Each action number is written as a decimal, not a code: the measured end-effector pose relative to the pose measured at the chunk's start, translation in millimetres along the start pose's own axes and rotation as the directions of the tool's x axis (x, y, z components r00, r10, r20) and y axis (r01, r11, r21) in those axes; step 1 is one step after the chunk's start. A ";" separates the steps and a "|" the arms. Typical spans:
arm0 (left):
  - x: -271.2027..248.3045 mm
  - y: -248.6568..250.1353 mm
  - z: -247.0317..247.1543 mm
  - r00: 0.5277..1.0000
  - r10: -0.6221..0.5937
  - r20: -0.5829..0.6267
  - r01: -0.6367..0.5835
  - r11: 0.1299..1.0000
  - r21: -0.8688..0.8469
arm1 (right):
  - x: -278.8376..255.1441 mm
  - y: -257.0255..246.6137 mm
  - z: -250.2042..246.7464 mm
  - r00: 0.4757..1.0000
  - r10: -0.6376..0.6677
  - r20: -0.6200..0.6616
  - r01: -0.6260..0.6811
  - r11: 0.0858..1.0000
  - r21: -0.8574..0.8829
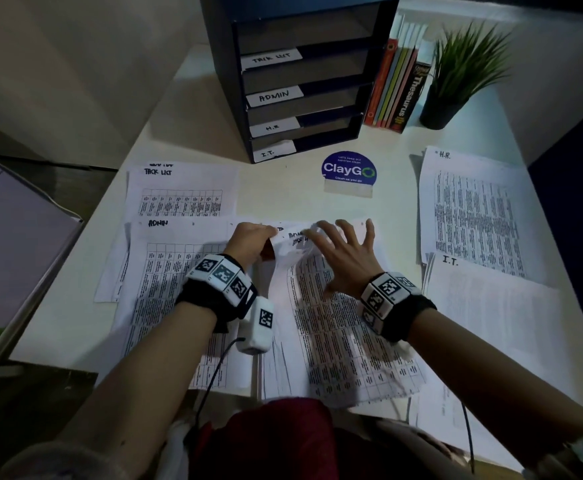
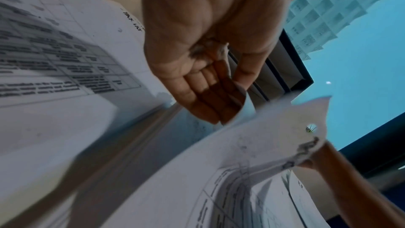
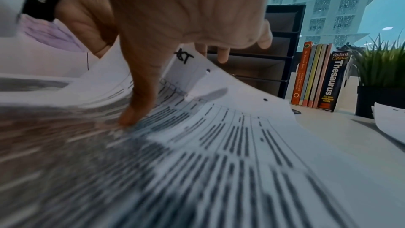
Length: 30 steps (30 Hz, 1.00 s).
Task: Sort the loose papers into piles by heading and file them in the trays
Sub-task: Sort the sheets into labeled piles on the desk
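Note:
My left hand [image 1: 252,237] [image 2: 208,93] pinches the top corner of a printed sheet [image 1: 288,245] [image 2: 241,153] and curls it up off the centre pile [image 1: 338,327]. With its fingers spread straight, my right hand [image 1: 345,254] [image 3: 186,23] lies over that pile, and its thumb [image 3: 133,115] presses the papers down. Sorted piles lie around: TASK LIST [image 1: 179,195], ADMIN [image 1: 165,271], H.R. [image 1: 473,209], I.T. [image 1: 490,306]. The black tray unit [image 1: 317,81] [image 3: 282,41] stands behind, its shelves labelled TASK LIST, ADMIN, H.R and I.T.
Upright books [image 1: 397,88] [image 3: 317,75] and a potted plant [image 1: 456,81] stand right of the trays. A blue ClayGo sticker [image 1: 348,171] sits mid-desk. A pale box [image 1: 13,244] lies beyond the desk's left edge.

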<state>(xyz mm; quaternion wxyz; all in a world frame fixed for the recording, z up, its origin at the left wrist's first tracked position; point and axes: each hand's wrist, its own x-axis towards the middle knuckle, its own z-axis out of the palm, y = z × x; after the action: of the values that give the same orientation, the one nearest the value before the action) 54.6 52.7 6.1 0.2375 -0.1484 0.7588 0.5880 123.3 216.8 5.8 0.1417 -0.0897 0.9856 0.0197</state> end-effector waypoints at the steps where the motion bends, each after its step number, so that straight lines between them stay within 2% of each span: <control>1: 2.0 -2.0 0.2 1.000 -0.009 0.001 0.009 1.000 -0.001 | -2.9 0.4 2.1 0.999 -0.025 -0.029 0.025 1.000 -0.014; 5: 5.5 -10.1 -3.2 0.998 0.045 -0.031 -0.044 0.999 0.031 | -16.6 2.5 22.8 0.960 -0.165 -0.226 0.136 0.981 -0.136; 7: 2.0 -11.4 -2.6 0.987 0.149 -0.054 -0.135 0.970 0.200 | -21.5 -0.8 30.3 0.932 -0.206 -0.299 0.175 0.976 -0.127; 10: -9.0 -12.7 1.2 0.925 0.372 -0.081 -0.295 0.834 0.466 | -21.8 -6.1 27.8 0.908 -0.160 -0.388 0.159 0.987 -0.034; 12: -19.3 -12.3 3.2 0.887 0.457 -0.064 -0.392 0.820 0.416 | -15.8 -8.5 16.9 0.914 -0.058 -0.401 0.086 0.995 0.051; 14: -28.4 -11.0 4.9 0.905 0.422 0.056 -0.425 0.891 0.159 | -7.0 -10.2 0.0 0.936 0.065 -0.345 -0.001 0.983 0.182; 16: -35.1 -12.4 5.5 0.930 0.345 0.128 -0.349 0.937 0.008 | 1.2 -9.3 -16.6 0.948 0.160 -0.276 -0.087 0.962 0.260; 18: -35.3 -17.5 6.1 0.950 0.290 0.120 -0.291 0.957 -0.004 | 8.6 -7.8 -34.1 0.931 0.207 -0.302 -0.091 0.930 0.355; 20: -35.4 -18.8 8.1 0.963 0.259 0.069 -0.262 0.964 0.052 | 14.5 -9.9 -51.8 0.909 0.219 -0.354 -0.037 0.890 0.455; 22: -33.5 -14.7 5.1 0.962 0.271 0.019 -0.272 0.957 0.101 | 16.9 -10.3 -63.4 0.863 0.281 -0.420 0.005 0.826 0.564; 23: -34.2 -9.1 0.8 0.958 0.288 0.002 -0.286 0.954 0.094 | 17.0 -7.3 -66.5 0.808 0.353 -0.472 -0.002 0.803 0.597; 24: -35.1 -1.3 -5.2 0.951 0.308 -0.025 -0.306 0.949 0.078 | 18.2 0.0 -66.7 0.728 0.450 -0.517 -0.033 0.776 0.629; 25: -36.7 8.6 -12.6 0.944 0.325 -0.061 -0.323 0.946 0.040 | 18.6 6.9 -67.4 0.654 0.550 -0.520 -0.068 0.727 0.684; 26: -36.6 18.6 -21.9 0.935 0.338 -0.108 -0.342 0.939 -0.018 | 20.2 14.5 -66.3 0.630 0.636 -0.446 -0.092 0.631 0.770; 27: -34.2 27.9 -32.0 0.926 0.345 -0.156 -0.359 0.930 -0.076 | 22.0 20.7 -63.8 0.663 0.676 -0.322 -0.076 0.489 0.869; 28: -30.7 37.0 -42.5 0.915 0.349 -0.201 -0.377 0.918 -0.124 | 24.1 23.2 -61.4 0.737 0.650 -0.183 -0.025 0.298 0.954; 29: -25.7 45.1 -53.1 0.908 0.347 -0.234 -0.389 0.905 -0.169 | 26.6 23.2 -59.6 0.829 0.553 -0.077 0.009 0.123 0.992; 30: -18.7 50.8 -64.0 0.903 0.341 -0.261 -0.397 0.894 -0.206 | 30.2 22.0 -58.4 0.882 0.469 -0.052 0.022 0.069 0.997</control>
<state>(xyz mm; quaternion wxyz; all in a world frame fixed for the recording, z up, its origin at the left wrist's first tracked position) 32.9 3.5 70.4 0.0154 -0.0936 0.7129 0.6949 74.7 229.5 53.6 -0.0256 0.1824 0.7507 -0.6344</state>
